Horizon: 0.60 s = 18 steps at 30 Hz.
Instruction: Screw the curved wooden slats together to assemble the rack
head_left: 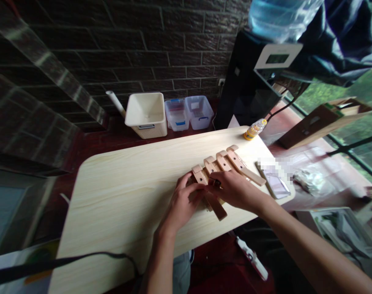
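Observation:
On the table lies a row of several tan, leather-like straps [233, 157] with curled ends and dark holes, over a pale wooden base mostly covered by the straps and my hands. My left hand [181, 202] is closed at the near-left strap [200, 174], its thumb and fingers pinching at that strap's middle. My right hand [235, 188] bends over the same spot, fingertips pressed together beside the left thumb. A small dark item [215, 182] shows at the right fingers; its kind is unclear. The loose tail [218, 209] of a strap sticks out toward me below both hands.
The pale table [118, 196] has rounded corners. A phone [274, 179] and a yellow-capped bottle [255, 129] rest at its right end. Beyond the far edge stand a cream bin [147, 116], clear plastic boxes [198, 112] and a black water dispenser [244, 81]. A power strip [251, 257] lies below.

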{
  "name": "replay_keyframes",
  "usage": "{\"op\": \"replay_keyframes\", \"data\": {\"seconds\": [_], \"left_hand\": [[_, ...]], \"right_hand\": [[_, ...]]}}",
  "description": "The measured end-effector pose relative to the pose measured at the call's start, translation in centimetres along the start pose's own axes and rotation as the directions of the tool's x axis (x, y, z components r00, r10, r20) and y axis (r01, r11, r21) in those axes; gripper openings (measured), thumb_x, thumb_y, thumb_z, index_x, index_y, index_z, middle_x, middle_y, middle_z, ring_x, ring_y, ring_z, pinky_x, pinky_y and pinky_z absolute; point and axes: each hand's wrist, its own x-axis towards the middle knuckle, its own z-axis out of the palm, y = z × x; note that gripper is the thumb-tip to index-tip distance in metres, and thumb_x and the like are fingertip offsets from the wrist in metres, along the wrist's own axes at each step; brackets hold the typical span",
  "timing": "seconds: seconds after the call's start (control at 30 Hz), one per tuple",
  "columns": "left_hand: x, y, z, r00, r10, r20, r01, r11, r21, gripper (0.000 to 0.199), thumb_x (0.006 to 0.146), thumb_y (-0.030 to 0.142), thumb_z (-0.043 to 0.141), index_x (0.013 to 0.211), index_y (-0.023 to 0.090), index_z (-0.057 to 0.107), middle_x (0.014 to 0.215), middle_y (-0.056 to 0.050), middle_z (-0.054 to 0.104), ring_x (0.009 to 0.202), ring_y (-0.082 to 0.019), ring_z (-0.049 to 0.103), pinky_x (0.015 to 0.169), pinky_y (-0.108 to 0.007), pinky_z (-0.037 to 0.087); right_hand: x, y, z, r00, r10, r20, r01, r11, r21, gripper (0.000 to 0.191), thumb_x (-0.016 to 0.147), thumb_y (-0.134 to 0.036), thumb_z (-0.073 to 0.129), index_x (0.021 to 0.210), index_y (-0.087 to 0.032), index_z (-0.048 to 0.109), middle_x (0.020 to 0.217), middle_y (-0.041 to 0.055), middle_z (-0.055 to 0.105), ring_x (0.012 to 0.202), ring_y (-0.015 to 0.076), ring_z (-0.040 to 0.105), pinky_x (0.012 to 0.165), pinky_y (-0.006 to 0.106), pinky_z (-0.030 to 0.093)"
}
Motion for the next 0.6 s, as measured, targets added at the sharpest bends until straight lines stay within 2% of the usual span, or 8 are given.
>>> {"op": "replay_keyframes", "data": {"seconds": [0.13, 0.4, 0.6], "left_hand": [[0.1, -0.1, 0.0, 1.000, -0.001, 0.008, 0.001, 1.000, -0.013, 0.018, 0.104, 0.028, 0.067, 0.109, 0.026, 0.084, 0.155, -0.011, 0.058, 0.142, -0.029, 0.064, 0.124, -0.047, 0.054], [0.1, 0.7, -0.4, 0.995, -0.078, 0.062, 0.083, 0.993, -0.088, 0.019, 0.104, 0.029, 0.066, 0.114, 0.026, 0.083, 0.159, -0.012, 0.056, 0.155, -0.032, 0.052, 0.133, -0.051, 0.043], [-0.2, 1.0, -0.6, 0.994, -0.085, 0.062, 0.092, 0.990, -0.111, 0.018, 0.100, 0.028, 0.071, 0.115, 0.026, 0.081, 0.162, -0.011, 0.053, 0.157, -0.032, 0.049, 0.134, -0.050, 0.041]], "right_hand": [[0.6, 0.4, 0.3, 0.999, -0.003, 0.049, 0.003, 1.000, -0.007, 0.024, 0.106, -0.038, 0.065, 0.099, -0.019, 0.078, 0.089, 0.0092, 0.080, 0.079, 0.0218, 0.073, 0.067, 0.029, 0.044], [1.5, 0.6, -0.2, 0.991, -0.035, 0.132, 0.034, 0.999, 0.008, 0.022, 0.105, -0.035, 0.066, 0.096, -0.019, 0.078, 0.085, 0.0038, 0.079, 0.074, 0.0169, 0.070, 0.066, 0.025, 0.046], [1.1, 0.6, -0.7, 0.986, -0.027, 0.165, 0.028, 1.000, -0.003, 0.022, 0.105, -0.036, 0.065, 0.096, -0.020, 0.078, 0.080, 0.0032, 0.078, 0.069, 0.0159, 0.068, 0.061, 0.025, 0.042]]}}
